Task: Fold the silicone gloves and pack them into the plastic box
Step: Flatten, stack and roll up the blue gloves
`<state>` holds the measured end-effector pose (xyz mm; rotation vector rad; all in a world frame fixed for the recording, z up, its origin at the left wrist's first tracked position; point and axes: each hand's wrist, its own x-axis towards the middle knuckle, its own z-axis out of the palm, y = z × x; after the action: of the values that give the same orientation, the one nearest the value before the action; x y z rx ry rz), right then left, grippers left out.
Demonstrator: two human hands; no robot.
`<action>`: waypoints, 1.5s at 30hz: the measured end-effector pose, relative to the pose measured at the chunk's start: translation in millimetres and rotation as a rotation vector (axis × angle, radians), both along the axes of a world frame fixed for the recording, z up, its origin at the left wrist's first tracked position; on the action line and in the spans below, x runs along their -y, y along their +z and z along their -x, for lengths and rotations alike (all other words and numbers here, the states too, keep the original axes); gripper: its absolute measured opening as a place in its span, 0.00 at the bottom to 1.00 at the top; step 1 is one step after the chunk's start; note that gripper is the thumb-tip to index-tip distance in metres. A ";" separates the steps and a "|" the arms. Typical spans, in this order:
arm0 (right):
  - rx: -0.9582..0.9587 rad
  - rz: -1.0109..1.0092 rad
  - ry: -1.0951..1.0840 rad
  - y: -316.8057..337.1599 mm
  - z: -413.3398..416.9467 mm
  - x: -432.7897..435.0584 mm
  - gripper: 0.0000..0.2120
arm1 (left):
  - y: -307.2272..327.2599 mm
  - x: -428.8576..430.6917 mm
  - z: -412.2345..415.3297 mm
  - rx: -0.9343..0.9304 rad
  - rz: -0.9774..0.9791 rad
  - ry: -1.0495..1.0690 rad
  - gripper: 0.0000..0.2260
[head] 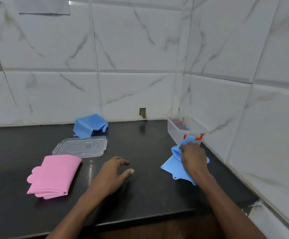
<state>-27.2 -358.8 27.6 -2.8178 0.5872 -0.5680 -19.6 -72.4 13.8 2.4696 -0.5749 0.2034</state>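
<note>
Gripping a blue silicone glove (170,167) in the right hand (192,156), fingers curled around its bunched finger end, cuff trailing on the black counter (140,195) just in front of the clear plastic box (176,133). Left hand (113,171) hovering near counter centre, fingers spread and loose, holding nothing. Box standing uncovered in the tiled corner, red latches showing; its lid (81,146) lying well apart to the left. Folded pink glove (54,176) resting beside the lid; second blue glove (88,125) heaped loosely against the back wall.

Likely faults from here: springy silicone unfolding once let go, for want of a second hand pressing the crease; bunched glove catching on the box rim or a latch; light box sliding against the wall if pushed while unsteadied.
</note>
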 end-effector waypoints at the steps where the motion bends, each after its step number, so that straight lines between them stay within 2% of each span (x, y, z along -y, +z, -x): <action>1: 0.073 0.065 -0.001 3.2 0.2 6.8 0.12 | 1.1 2.5 -0.4 -0.016 0.005 -0.006 0.17; 3: 0.197 0.207 -0.002 7.5 0.5 18.9 0.15 | 3.7 6.2 -1.8 -0.053 0.013 -0.008 0.17; 4: 0.247 0.215 -0.011 10.7 1.3 23.1 0.15 | 5.8 8.1 -2.9 -0.075 0.006 -0.007 0.17; 6: 0.330 0.150 0.021 19.7 -2.1 26.9 0.16 | 10.7 13.5 -6.0 -0.119 -0.010 -0.015 0.18; 8: 0.411 0.035 0.153 35.9 -8.7 22.8 0.17 | 18.9 21.8 -10.3 -0.140 -0.007 -0.035 0.20; 11: 0.580 -0.159 0.328 70.8 -18.0 0.7 0.17 | 34.5 34.3 -20.8 -0.206 0.181 -0.057 0.21; 15: 0.660 -0.641 0.604 104.2 -18.4 -38.5 0.15 | 51.5 47.7 -40.9 -0.472 0.585 -0.143 0.34; 17: 0.634 -1.003 0.808 111.3 -15.7 -52.7 0.11 | 53.8 51.1 -53.2 -0.627 0.822 -0.285 0.32; 19: 0.567 -1.395 0.976 111.2 -14.6 -64.4 0.10 | 57.6 47.1 -59.9 -0.663 0.999 -0.393 0.29; 21: 0.494 -1.532 1.026 106.9 -17.4 -71.8 0.10 | 60.7 39.6 -64.3 -0.667 1.146 -0.447 0.26; 24: 0.421 -1.546 1.012 97.0 -25.3 -75.5 0.10 | 61.9 27.3 -71.6 -0.763 1.311 -0.593 0.24; 29: 0.330 -1.557 0.977 80.5 -35.7 -75.5 0.11 | 69.0 15.4 -70.4 -0.782 1.337 -0.687 0.19; 32: 0.347 -1.492 0.840 77.4 -37.9 -76.4 0.25 | 75.4 17.4 -66.8 -0.793 1.401 -0.688 0.19; 33: 0.357 -1.445 0.779 76.9 -37.0 -75.9 0.26 | 78.1 19.5 -67.1 -0.786 1.434 -0.694 0.21; 36: 0.274 -1.287 0.733 68.8 -32.0 -67.7 0.13 | 88.7 27.8 -67.7 -0.772 1.546 -0.678 0.22; 38: 0.117 -1.312 0.762 55.0 -26.2 -56.5 0.28 | 95.1 31.5 -70.8 -0.784 1.667 -0.611 0.23; 39: 0.043 -1.319 0.803 46.6 -22.8 -50.5 0.33 | 97.9 32.4 -73.0 -0.784 1.737 -0.581 0.23; 40: -0.005 -1.308 0.855 39.2 -18.5 -46.1 0.33 | 100.1 32.7 -75.1 -0.777 1.810 -0.563 0.22; 43: -0.055 -1.232 0.937 20.6 -10.3 -42.8 0.22 | 104.7 29.5 -79.2 -0.729 1.989 -0.519 0.19; 45: -0.014 -1.244 0.882 13.4 -10.9 -48.8 0.20 | 104.1 27.0 -77.2 -0.725 2.053 -0.508 0.15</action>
<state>-16.3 -310.0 41.0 -1.5950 -0.2878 0.0457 57.6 -99.4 117.9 0.2846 -0.2728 -0.2400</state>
